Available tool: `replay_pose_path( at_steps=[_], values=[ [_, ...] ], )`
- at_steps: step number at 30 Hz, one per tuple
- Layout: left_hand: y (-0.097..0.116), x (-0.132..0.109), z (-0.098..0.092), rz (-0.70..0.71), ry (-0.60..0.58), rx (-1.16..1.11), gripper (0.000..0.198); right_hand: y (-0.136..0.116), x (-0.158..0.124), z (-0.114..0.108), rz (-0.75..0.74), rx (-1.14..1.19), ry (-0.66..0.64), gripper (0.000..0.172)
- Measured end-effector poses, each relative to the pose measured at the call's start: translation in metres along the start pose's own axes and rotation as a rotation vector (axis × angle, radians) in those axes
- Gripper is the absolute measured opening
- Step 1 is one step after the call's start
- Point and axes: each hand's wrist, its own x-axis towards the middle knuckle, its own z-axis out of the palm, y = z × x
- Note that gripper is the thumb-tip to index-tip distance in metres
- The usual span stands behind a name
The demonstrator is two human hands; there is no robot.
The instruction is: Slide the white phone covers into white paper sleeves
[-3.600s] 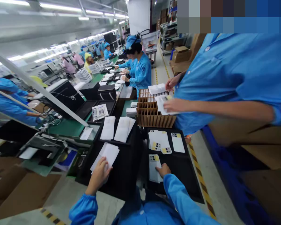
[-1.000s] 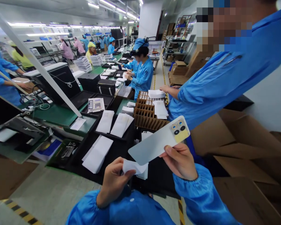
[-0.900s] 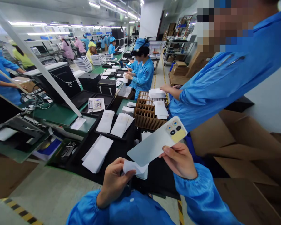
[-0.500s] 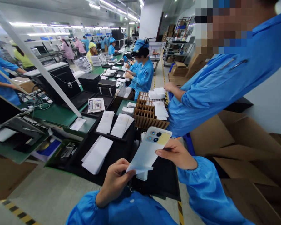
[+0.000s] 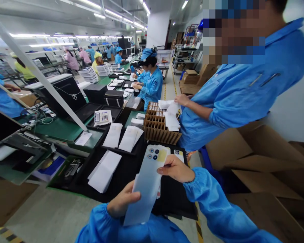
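My right hand (image 5: 176,168) pinches the upper edge of a pale blue phone back cover (image 5: 148,184) with a camera block and a yellow patch at its top. The cover stands nearly upright over the black tray (image 5: 177,202) in front of me. My left hand (image 5: 121,202) is closed around the cover's lower part together with a white paper sleeve (image 5: 136,178), mostly hidden behind the cover. Another cover (image 5: 178,154) lies on the tray beyond my right hand.
White sleeves (image 5: 101,170) lie on black trays to the left. A slotted cardboard rack (image 5: 160,130) stands ahead, a calculator (image 5: 102,117) beside it. A co-worker in a blue coat (image 5: 233,98) stands close on the right, hand (image 5: 182,100) on papers. Brown cartons (image 5: 255,158) lie right.
The cover has swung from lying sideways and raised to upright and lower, its bottom end now in my left hand with the sleeve. Much earlier both hands were down on the trays.
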Motion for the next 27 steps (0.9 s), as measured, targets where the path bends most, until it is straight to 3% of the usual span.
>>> replay_pose_path(
  at_steps=[3,5,8,9,11,14,18,24,27],
  values=[
    [-0.007,0.007,0.003,-0.085,-0.26,-0.254,0.072,0.002,0.002,0.004,0.023,0.018,-0.035,0.026],
    [-0.013,0.012,0.005,-0.083,-0.288,-0.344,0.076,0.001,0.003,0.008,-0.002,0.073,-0.038,0.04],
    [-0.02,0.018,0.006,-0.048,-0.262,-0.389,0.081,-0.004,0.006,0.01,-0.118,0.171,0.158,0.074],
    [-0.02,0.019,0.006,-0.052,-0.253,-0.387,0.081,-0.006,0.007,0.011,-0.152,0.161,0.235,0.073],
    [-0.02,0.021,0.006,-0.08,-0.236,-0.367,0.081,-0.008,0.01,0.011,-0.188,0.093,0.302,0.052],
    [-0.016,0.022,0.008,-0.095,-0.209,-0.311,0.075,-0.008,0.01,0.01,-0.169,0.028,0.247,0.033],
    [-0.013,0.022,0.01,-0.093,-0.173,-0.292,0.068,0.0,0.007,0.009,-0.099,0.001,0.192,0.034],
    [-0.013,0.025,0.008,-0.112,-0.165,-0.379,0.078,0.004,0.0,0.006,-0.041,-0.284,0.134,0.029],
    [-0.012,0.026,0.008,-0.128,-0.197,-0.382,0.076,0.002,-0.002,0.007,-0.07,-0.421,0.007,0.032]
  ],
)
